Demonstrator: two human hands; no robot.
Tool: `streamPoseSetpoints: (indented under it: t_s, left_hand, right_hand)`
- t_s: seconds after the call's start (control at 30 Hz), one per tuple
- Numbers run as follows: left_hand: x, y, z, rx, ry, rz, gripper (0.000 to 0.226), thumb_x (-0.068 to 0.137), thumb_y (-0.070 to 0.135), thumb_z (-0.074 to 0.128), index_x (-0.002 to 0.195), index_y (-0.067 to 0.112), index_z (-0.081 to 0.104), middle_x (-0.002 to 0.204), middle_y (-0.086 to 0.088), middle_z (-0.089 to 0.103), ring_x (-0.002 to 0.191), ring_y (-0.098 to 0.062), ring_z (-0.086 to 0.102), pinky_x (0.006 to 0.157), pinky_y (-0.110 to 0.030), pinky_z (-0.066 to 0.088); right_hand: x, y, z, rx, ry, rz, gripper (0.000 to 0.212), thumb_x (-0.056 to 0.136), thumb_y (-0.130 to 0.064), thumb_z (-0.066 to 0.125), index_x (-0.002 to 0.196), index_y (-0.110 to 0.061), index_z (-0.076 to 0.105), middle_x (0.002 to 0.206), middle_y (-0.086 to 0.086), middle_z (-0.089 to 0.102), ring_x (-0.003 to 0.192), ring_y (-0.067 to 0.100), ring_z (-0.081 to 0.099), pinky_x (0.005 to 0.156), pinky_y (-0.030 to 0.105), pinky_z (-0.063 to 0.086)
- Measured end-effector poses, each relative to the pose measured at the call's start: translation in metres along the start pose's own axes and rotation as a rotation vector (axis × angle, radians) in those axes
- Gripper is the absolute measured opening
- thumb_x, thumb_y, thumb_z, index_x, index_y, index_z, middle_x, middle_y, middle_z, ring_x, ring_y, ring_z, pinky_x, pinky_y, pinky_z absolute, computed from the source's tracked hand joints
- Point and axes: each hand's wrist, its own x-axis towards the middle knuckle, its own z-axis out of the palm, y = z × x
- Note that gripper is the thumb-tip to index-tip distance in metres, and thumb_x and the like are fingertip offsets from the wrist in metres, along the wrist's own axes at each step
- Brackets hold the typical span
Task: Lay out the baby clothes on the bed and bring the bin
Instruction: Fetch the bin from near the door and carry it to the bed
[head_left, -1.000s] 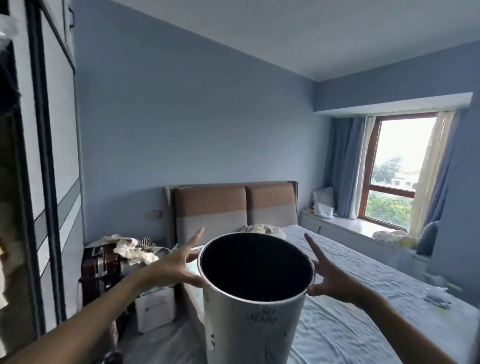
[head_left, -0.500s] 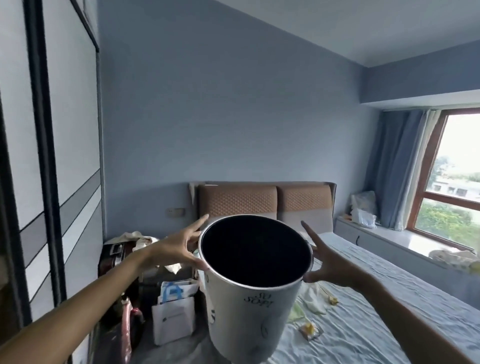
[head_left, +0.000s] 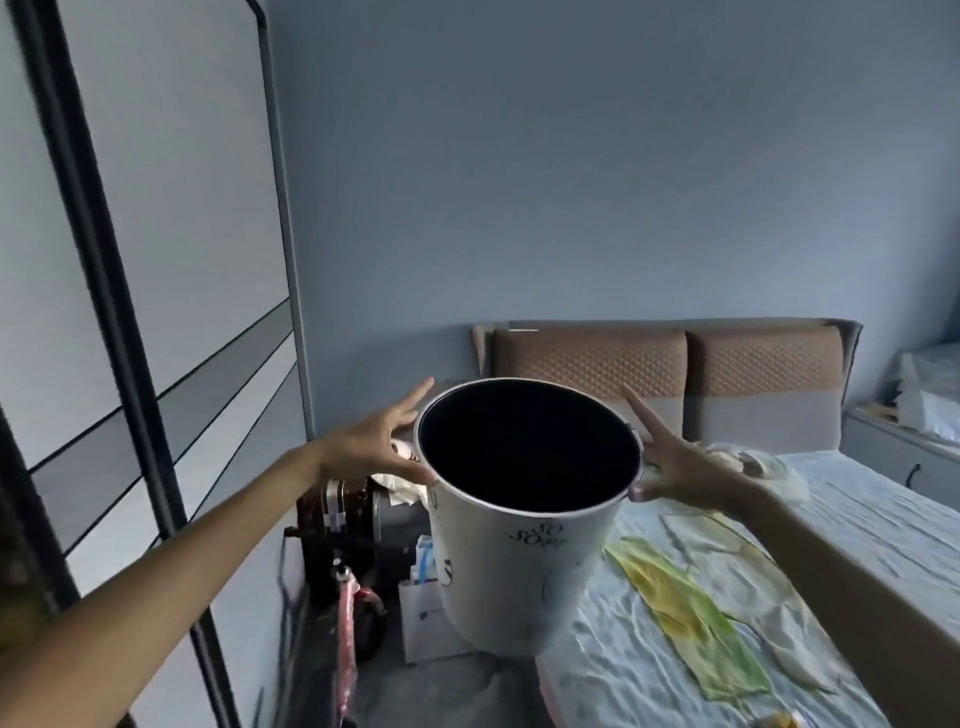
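A white round bin (head_left: 519, 561) with a dark inside and small printed marks hangs in the air between my hands, above the bed's near left corner. My left hand (head_left: 376, 447) presses its left rim with straight, spread fingers. My right hand (head_left: 675, 462) presses the right rim the same way. On the light blue bed (head_left: 857, 519) lie flat baby clothes: a yellow-green piece (head_left: 685, 613) and a pale white piece (head_left: 727, 535) beside it. More crumpled white cloth (head_left: 753, 462) sits near the headboard.
A sliding wardrobe door (head_left: 130, 312) runs along the left. Between wardrobe and bed stand a dark suitcase (head_left: 337, 514), a white paper bag (head_left: 426, 618) and a pink-handled item (head_left: 348, 634). The padded headboard (head_left: 670, 364) is behind. A window ledge with bags (head_left: 924, 400) is far right.
The view has swung left and down; the window left the frame and the laid-out clothes came into sight. The bin stays pressed between both hands, now nearer the bed's edge.
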Motion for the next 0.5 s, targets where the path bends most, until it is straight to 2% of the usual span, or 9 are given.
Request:
streamPoseSetpoints:
  t_s: [0.07,0.13,0.2,0.23,0.3,0.37,0.43,0.5]
  left_hand:
    - [0.028,-0.018,-0.007,0.011,0.031,-0.041,0.139,0.043,0.058,0.082,0.149,0.036,-0.004,0.155,-0.007,0.025,0.138,-0.007,0.026,0.102,-0.015,0.030]
    - [0.056,-0.034,-0.014,0.041,0.046,-0.082,0.143,0.037,0.067,0.080,0.148,0.039,-0.005,0.153,-0.004,0.029,0.132,0.000,0.026,0.108,-0.022,0.023]
    - [0.084,-0.049,-0.020,0.052,0.078,-0.120,0.146,0.034,0.073,0.079,0.148,0.039,-0.006,0.152,-0.001,0.031,0.134,0.000,0.025,0.115,-0.031,0.019]
    - [0.097,-0.055,-0.022,0.059,0.096,-0.136,0.146,0.034,0.073,0.078,0.148,0.038,-0.006,0.153,0.000,0.030,0.135,-0.002,0.024,0.116,-0.032,0.018]
    - [0.119,-0.071,-0.026,0.080,0.110,-0.168,0.143,0.038,0.068,0.077,0.149,0.034,-0.007,0.155,0.000,0.025,0.134,0.001,0.021,0.112,-0.025,0.015]
    - [0.143,-0.091,-0.029,0.100,0.106,-0.181,0.140,0.041,0.064,0.077,0.149,0.032,-0.007,0.157,0.001,0.019,0.133,0.003,0.019,0.110,-0.020,0.015]
    - [0.168,-0.116,-0.031,0.100,0.092,-0.192,0.143,0.039,0.072,0.077,0.149,0.035,-0.006,0.158,0.005,0.014,0.139,0.000,0.017,0.116,-0.024,0.013]
    - [0.191,-0.144,-0.031,0.086,0.066,-0.205,0.144,0.038,0.074,0.077,0.149,0.036,-0.005,0.158,0.009,0.013,0.142,-0.001,0.017,0.117,-0.026,0.013]
  right_hand:
    - [0.046,0.025,-0.010,0.024,-0.047,-0.012,0.144,0.044,-0.060,0.084,0.147,-0.038,-0.014,0.142,-0.013,0.040,0.124,-0.010,0.044,0.101,0.013,0.038]
    - [0.090,0.049,-0.021,0.021,-0.100,-0.029,0.146,0.043,-0.062,0.084,0.147,-0.038,-0.015,0.144,-0.018,0.035,0.126,-0.013,0.040,0.101,0.010,0.037]
    - [0.131,0.069,-0.029,0.028,-0.133,-0.038,0.147,0.041,-0.063,0.084,0.147,-0.039,-0.014,0.144,-0.017,0.034,0.127,-0.014,0.038,0.099,0.007,0.036]
    - [0.150,0.078,-0.032,0.042,-0.139,-0.031,0.145,0.040,-0.062,0.085,0.145,-0.041,-0.012,0.147,-0.013,0.034,0.131,-0.007,0.036,0.102,0.012,0.035]
    - [0.182,0.094,-0.035,0.064,-0.162,-0.028,0.145,0.037,-0.062,0.086,0.143,-0.045,-0.010,0.149,-0.009,0.030,0.137,0.004,0.030,0.109,0.024,0.031]
    - [0.211,0.114,-0.036,0.042,-0.197,-0.034,0.149,0.036,-0.065,0.085,0.146,-0.041,-0.012,0.150,-0.010,0.024,0.139,0.007,0.025,0.111,0.027,0.027]
    - [0.237,0.135,-0.035,0.031,-0.206,-0.004,0.148,0.037,-0.066,0.084,0.146,-0.041,-0.012,0.154,-0.008,0.021,0.139,0.010,0.026,0.108,0.021,0.029]
    - [0.259,0.158,-0.030,0.029,-0.184,0.029,0.146,0.036,-0.066,0.084,0.144,-0.045,-0.012,0.150,-0.004,0.032,0.137,0.009,0.031,0.099,0.006,0.032]
